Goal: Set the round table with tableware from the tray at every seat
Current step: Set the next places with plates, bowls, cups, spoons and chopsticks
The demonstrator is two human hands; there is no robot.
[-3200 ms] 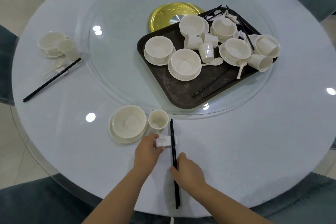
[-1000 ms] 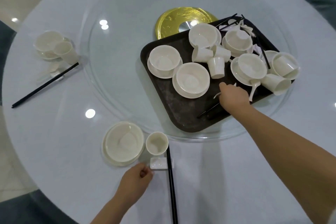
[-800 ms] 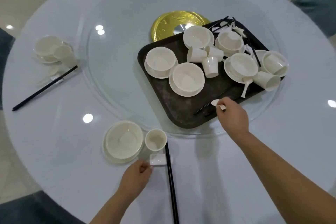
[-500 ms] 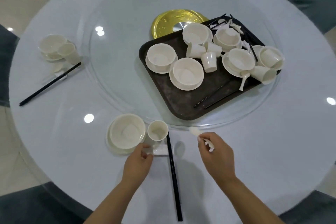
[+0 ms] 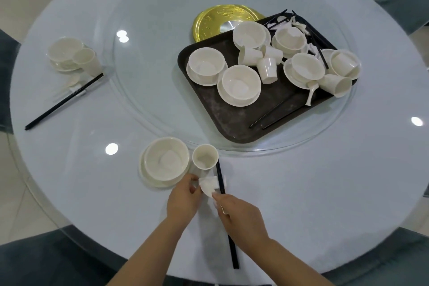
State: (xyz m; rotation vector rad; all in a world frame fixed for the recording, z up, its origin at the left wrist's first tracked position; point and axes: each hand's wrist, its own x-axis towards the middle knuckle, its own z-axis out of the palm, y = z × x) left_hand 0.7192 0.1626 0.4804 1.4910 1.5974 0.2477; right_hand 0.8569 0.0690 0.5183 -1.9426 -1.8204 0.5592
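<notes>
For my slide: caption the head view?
Right hand sets a white spoon beside the chopsticks.

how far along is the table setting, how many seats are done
Done: the far-left setting looks complete, with bowl on saucer, cup, spoon, rest and chopsticks. In hand: at the near seat, bowl, cup and chopsticks are laid; the right hand is placing a white spoon at the rest, which the left hand touches. Left: the tray holds about five more bowl sets with cups, spoons and chopsticks.
</notes>
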